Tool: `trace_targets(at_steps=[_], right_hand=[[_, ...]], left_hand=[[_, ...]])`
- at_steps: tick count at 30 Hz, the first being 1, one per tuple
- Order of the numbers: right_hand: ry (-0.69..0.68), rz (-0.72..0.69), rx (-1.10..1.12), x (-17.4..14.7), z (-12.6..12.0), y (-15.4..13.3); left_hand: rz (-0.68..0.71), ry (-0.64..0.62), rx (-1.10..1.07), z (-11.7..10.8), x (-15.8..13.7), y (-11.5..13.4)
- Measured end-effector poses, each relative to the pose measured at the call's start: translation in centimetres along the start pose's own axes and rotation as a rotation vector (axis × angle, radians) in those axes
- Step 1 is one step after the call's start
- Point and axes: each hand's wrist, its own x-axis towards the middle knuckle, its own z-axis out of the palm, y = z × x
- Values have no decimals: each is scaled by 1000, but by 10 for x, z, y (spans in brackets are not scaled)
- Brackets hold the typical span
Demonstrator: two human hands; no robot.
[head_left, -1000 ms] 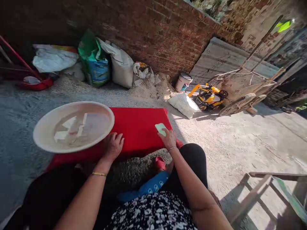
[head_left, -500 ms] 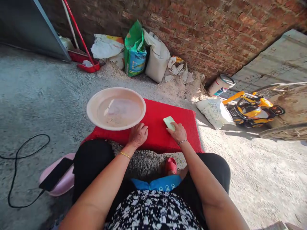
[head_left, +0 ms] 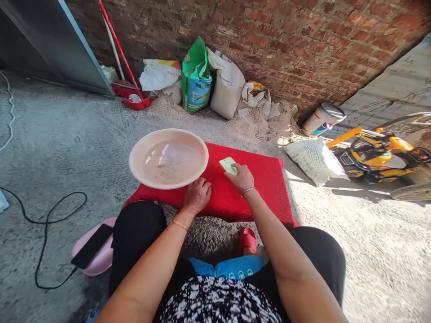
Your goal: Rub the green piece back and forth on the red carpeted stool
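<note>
A red cloth (head_left: 249,197) covers a low flat support in front of my knees. On it, my right hand (head_left: 243,177) grips a flat, rounded, pale green block (head_left: 228,165), thumb and fingers at its near end. My left hand (head_left: 198,195) rests on the cloth by the basin's near rim. Its fingers are curled down, and whatever may be under them is hidden. To the left, a wide pale pink basin (head_left: 136,163) of water stands partly over the cloth's edge, with small bits of debris in the water.
Left of my knee is a pink tub (head_left: 104,264) with a black flat device (head_left: 92,246) and a cable (head_left: 43,251). Sacks (head_left: 227,85) and a red dustpan (head_left: 138,105) line the brick wall. At right are a bucket (head_left: 323,119) and a yellow toy vehicle (head_left: 387,154).
My right hand has slid the pale green block leftward across the red cloth, nearer the basin. My left hand stays beside the basin. The camera view has shifted slightly.
</note>
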Motion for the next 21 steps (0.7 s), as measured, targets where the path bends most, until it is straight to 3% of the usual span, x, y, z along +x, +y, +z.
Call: trace_targets(at_steps=[3, 6, 10, 16, 19, 21], right_hand=[[-23, -77, 20, 10, 26, -42], [-37, -91, -17, 13, 32, -35], [4, 96, -73, 3, 14, 37], [57, 607, 36, -44, -29, 167], [114, 687, 180, -56, -43, 196], [140, 648, 225, -52, -46, 193]], left_hand=[[1, -22, -5, -1, 0, 0], [-7, -57, -7, -1, 1, 1], [-29, -58, -42, 0, 2, 4], [-25, -17, -44, -2, -1, 5], [-25, -14, -55, -4, -2, 5], [-34, -9, -67, -5, -4, 6]])
